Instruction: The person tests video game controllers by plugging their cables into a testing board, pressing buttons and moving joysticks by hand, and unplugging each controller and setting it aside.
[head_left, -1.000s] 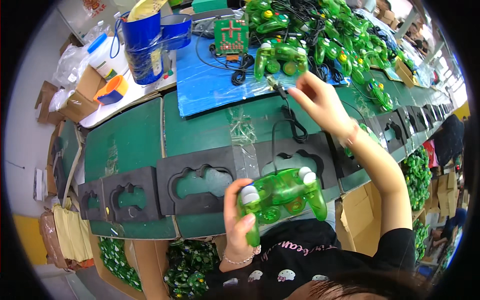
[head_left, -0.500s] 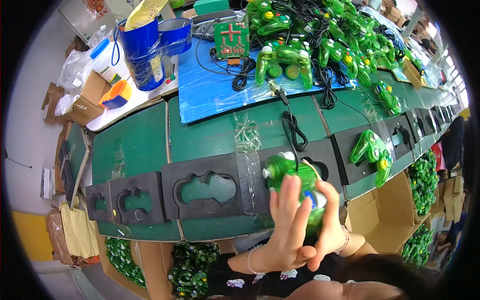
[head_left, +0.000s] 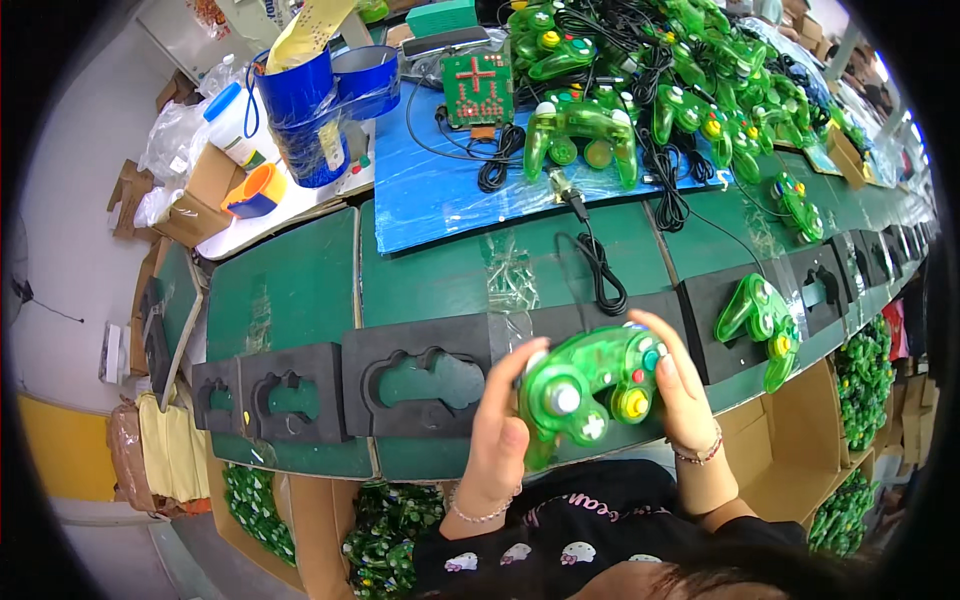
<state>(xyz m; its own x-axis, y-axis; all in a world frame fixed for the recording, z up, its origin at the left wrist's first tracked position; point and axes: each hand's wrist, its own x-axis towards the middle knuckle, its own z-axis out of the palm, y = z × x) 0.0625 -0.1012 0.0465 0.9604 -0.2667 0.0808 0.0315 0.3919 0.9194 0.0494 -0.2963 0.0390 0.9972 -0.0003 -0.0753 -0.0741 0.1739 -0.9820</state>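
You hold a green see-through game controller (head_left: 597,358) up above the near edge of the green desk (head_left: 430,290). Your left hand (head_left: 500,430) curls around its left side, and your right hand (head_left: 685,390) curls around its right side, so the controller sits between your two hands. Its buttons and sticks face up at you. Just behind it, a bundled black cord (head_left: 605,270) lies on the desk and goes up to a plug (head_left: 573,198) by the edge of a blue sheet (head_left: 440,200). One more green controller (head_left: 755,315) rests on a black block to your right. To your left, a black foam block (head_left: 470,330) has a hole cut in it. A big heap of green controllers (head_left: 740,90) sits farther back, on the right.
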